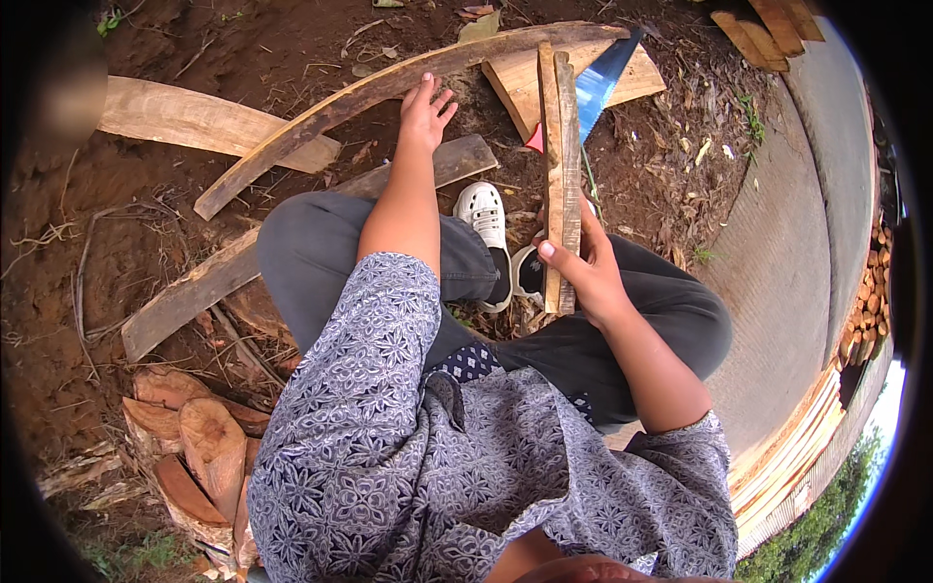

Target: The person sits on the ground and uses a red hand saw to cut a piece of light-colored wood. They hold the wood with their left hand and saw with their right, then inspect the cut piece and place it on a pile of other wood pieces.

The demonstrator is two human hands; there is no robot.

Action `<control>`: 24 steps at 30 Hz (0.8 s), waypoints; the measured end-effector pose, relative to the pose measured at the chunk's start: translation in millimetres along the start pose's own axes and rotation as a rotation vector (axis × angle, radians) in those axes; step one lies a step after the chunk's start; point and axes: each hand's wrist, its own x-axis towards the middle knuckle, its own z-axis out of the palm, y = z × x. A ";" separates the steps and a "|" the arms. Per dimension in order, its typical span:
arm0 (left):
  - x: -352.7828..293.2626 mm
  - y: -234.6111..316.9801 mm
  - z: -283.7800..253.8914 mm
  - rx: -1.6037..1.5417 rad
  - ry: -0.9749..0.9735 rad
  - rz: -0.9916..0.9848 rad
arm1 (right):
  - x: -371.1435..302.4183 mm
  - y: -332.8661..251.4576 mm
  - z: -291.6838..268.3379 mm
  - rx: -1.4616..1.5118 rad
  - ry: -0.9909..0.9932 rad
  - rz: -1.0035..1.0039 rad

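My right hand (593, 277) is closed around two narrow wooden strips (554, 180), side by side and pointing away from me. The thumb lies on top of them near their lower end; some fingers are hidden behind. My left hand (425, 115) has its fingers apart and holds nothing. It is over the inner edge of a long, curved wooden plank (360, 89); whether it touches the plank I cannot tell. Beyond the strips, a handsaw (604, 83) with a bluish blade and a bit of red showing lies on a pale wooden board (515, 83), partly covered by the strips.
A pale plank (185, 115) lies at the far left, and a weathered board (194, 291) runs beside my left knee. Split wood chunks (209, 442) are piled at the lower left. On the right are a concrete strip (777, 223) and stacked logs (870, 291).
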 end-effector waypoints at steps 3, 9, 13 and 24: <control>-6.5 2.0 8.4 0.129 0.003 -0.085 | -2.7 -1.3 -0.3 0.016 -0.010 0.005; -3.9 16.9 24.8 1.207 -0.130 0.363 | -3.5 -7.0 3.4 0.086 0.017 0.063; -26.9 99.5 49.2 1.823 0.051 0.911 | -11.7 -19.4 2.7 0.135 0.012 0.066; -34.4 167.6 -26.9 2.261 -0.189 0.314 | -24.2 -25.7 -1.5 0.177 -0.028 -0.008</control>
